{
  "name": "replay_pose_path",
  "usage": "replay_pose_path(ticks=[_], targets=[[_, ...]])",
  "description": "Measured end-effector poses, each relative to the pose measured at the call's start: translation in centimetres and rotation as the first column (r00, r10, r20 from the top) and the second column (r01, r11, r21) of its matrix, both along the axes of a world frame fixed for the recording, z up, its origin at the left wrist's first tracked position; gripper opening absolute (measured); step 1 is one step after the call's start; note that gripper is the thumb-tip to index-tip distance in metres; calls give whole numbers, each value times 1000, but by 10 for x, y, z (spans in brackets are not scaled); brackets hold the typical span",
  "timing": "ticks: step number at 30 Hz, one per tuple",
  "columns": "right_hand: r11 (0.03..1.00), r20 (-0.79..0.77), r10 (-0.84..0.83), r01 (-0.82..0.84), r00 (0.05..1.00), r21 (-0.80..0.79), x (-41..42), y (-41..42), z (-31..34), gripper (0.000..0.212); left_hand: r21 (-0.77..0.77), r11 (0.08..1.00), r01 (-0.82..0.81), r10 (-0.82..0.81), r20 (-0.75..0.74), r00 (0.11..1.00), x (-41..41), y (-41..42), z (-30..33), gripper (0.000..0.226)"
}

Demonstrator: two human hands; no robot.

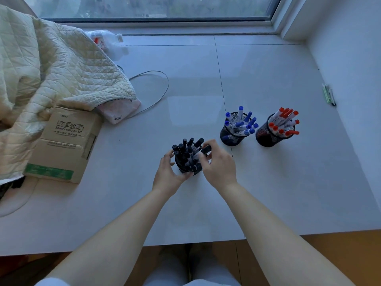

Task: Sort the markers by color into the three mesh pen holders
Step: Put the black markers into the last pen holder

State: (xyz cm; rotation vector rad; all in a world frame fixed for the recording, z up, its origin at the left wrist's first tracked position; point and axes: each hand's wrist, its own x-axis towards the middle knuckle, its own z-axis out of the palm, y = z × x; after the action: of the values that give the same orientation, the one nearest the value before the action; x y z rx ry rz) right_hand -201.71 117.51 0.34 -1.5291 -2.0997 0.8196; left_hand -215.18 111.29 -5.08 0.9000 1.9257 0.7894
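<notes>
Black-capped markers (186,150) stand crowded in a mesh pen holder (188,169), which serves as the landmark for everything else. Little of this holder's mesh wall shows, since the hands cover both sides and the markers fan out over the rim. The left hand (169,176) cups its left flank, fingers curled around the wall and the thumb lying across the near side at the base. The right hand (219,165) is at its right rim, fingers bent and pinching one black marker (206,150) whose cap pokes out beyond the knuckles; whether that marker's lower end sits inside the holder is hidden by the fingers.

To the right of this holder and a little farther from the person stands a second mesh holder (228,138) filled with blue-capped markers (241,124). Beyond that, farther right again, a third mesh holder (266,139) carries red-capped markers (285,121). The two are near each other but apart.

All three stand on a pale tabletop (185,104). Left of the black holder lies a cardboard box (66,141) with printing too small to read fully, partly covered by a cream quilted blanket (51,71) that runs out of the picture. A thin cable (160,96) loops out from under the blanket. Far behind, near the window, lies a white plastic bottle (107,39), half hidden by the blanket. Far to the right, by the wall, lie a few thin pen-like objects (329,93), too small to identify.
</notes>
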Motion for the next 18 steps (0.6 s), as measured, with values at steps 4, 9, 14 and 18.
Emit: replay_pose_path(ticks=[4,9,14,18], targets=[[999,-115,-48,45,992,-30,-1,2,-6,31,-1,1000,24,-24,55,998,-5,6,-10,76],[942,-142,-189,138,972,-305,7,7,-20,34,20,998,59,-60,107,992,-7,10,-18,72],[820,-126,-249,140,960,-555,5,13,-31,34,23,996,90,-92,119,989,-9,15,-20,82],[747,-130,-278,129,952,-652,0,21,-30,36,38,992,117,-120,85,989,-9,21,-15,82]])
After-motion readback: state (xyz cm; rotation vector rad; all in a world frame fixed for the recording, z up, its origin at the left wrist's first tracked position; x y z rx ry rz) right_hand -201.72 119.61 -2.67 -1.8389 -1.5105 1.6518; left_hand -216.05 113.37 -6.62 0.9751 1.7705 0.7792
